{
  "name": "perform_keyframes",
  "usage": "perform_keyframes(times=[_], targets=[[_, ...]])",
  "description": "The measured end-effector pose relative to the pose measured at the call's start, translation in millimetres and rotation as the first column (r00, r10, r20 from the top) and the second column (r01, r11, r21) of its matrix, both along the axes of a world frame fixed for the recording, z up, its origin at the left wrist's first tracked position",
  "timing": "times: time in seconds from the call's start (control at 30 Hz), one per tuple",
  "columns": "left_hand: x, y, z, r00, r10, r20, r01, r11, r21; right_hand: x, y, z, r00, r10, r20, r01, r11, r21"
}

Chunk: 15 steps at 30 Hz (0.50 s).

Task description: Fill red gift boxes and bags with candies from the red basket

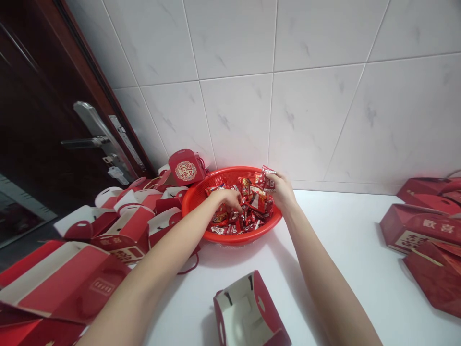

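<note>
A red plastic basket [248, 239] stands on the white table, heaped with small red-wrapped snack packets [257, 202]. My left hand [226, 198] dips into it from the left, fingers curled down among the packets; whatever the fingertips grip is hidden. Over the basket's right rim, my right hand [283, 190] is closed on a red snack packet with white print [268, 179]. Nearer to me, between my forearms, an open red gift box [268, 307] with a white inside faces up. No packets show inside it, and its lower end is cut off by the view's edge.
Several open red gift boxes [126, 230] crowd the table's left side. One box with a round gold emblem [185, 168] touches the basket's left. More red boxes [418, 226] sit at the right edge. Behind are a tiled wall [237, 115] and a dark door [39, 86] with a handle.
</note>
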<state>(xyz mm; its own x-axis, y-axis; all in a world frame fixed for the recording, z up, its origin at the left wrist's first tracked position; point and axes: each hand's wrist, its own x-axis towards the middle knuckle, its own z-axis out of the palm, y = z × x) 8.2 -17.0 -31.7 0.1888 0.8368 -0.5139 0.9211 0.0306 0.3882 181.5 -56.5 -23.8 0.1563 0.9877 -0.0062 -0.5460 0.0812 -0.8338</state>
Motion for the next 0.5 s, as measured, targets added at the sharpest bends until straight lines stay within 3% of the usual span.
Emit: perform_keyframes(times=[0.3,0.5], targets=[[7,-6,4.8,0.99,-0.082,-0.11,0.076,0.995,-0.06,2,2,-2.5,0.999,0.038,-0.003,-0.038,0.999,0.027],[11,-13,5.8,0.994,-0.063,-0.092,0.059,0.997,-0.047,2,2,-1.1,0.999,0.037,0.0,-0.037,0.999,0.02]])
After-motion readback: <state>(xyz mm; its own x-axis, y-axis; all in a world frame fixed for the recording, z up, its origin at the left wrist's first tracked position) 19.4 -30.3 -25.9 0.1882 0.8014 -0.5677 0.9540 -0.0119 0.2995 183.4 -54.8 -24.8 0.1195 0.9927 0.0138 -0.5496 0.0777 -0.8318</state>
